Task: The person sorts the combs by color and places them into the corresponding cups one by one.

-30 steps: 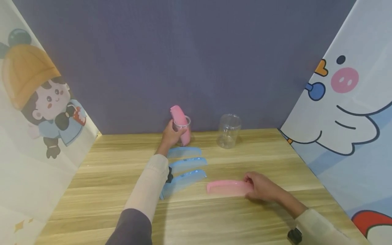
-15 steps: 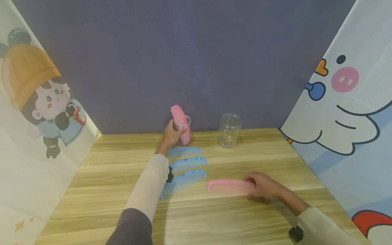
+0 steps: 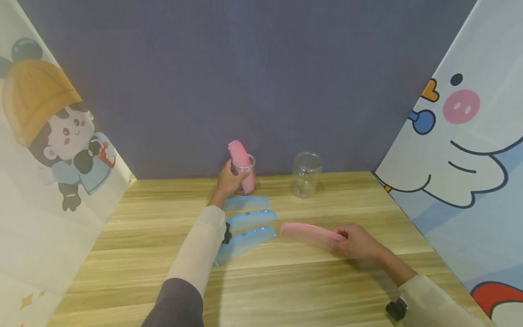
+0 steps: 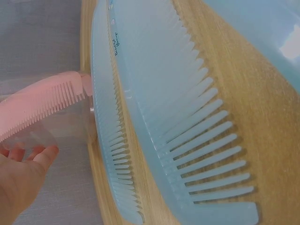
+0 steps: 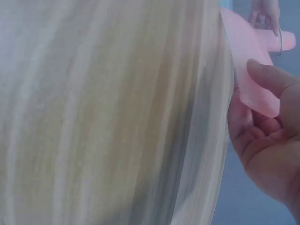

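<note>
At the back of the table, my left hand [image 3: 229,180] grips a clear plastic jar [image 3: 252,162] from its left side. A pink comb [image 3: 238,152] leans inside that jar, its upper end sticking out past the rim. My right hand [image 3: 357,243] pinches one end of another pink comb [image 3: 308,231], which points left and is tilted; thumb and curled fingers hold it in the right wrist view. Three blue combs, a far one [image 3: 247,202], a middle one [image 3: 253,218] and a near one [image 3: 247,243], lie under and beside my left forearm, which hides their left ends.
A second clear jar [image 3: 306,175] stands upright at the back, right of the held one. Behind both rises a dark grey panel [image 3: 261,86]. Side walls with cartoon prints flank the wooden table [image 3: 269,290].
My right hand has moved slightly up and right with its pink comb, whose left end has swung upward away from me. The left hand stays on its jar.
</note>
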The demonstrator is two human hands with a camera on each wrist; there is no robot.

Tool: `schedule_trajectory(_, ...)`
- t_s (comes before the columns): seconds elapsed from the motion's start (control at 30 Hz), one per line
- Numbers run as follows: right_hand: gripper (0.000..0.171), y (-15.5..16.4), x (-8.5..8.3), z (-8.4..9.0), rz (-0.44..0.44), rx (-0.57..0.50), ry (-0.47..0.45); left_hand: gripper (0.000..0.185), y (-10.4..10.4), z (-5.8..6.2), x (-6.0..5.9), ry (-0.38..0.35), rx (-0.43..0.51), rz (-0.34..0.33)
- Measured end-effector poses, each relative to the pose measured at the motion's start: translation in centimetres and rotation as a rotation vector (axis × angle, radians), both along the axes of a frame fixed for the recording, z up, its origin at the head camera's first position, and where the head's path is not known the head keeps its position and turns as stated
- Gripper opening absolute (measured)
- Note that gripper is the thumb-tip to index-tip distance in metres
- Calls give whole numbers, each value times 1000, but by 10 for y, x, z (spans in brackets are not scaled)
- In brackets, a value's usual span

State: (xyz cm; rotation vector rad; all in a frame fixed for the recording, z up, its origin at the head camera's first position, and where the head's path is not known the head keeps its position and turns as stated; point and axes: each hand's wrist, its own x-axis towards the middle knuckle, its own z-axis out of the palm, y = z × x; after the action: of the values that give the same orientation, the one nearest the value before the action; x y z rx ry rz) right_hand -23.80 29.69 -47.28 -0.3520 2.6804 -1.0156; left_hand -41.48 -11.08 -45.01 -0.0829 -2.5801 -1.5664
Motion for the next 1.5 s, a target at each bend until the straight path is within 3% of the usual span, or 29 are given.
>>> schedule_trajectory(0.5, 26, -1, -9, 14, -135, -174, -7, 91, 0, 0, -1, -4, 19, -9)
schedule_trajectory(0.63, 32, -1, -14, 22, -143, -205, -4, 91, 0, 1, 0, -3, 20, -6)
schedule_trajectory(1.03, 50, -3, -24, 44, -118, -343, -120, 91, -1, 0, 0, -10, 28, -9)
schedule_trajectory(1.5, 37, -16, -33, 40, -125, -467, -54, 93, -1, -2, -4, -20, 34, -8)
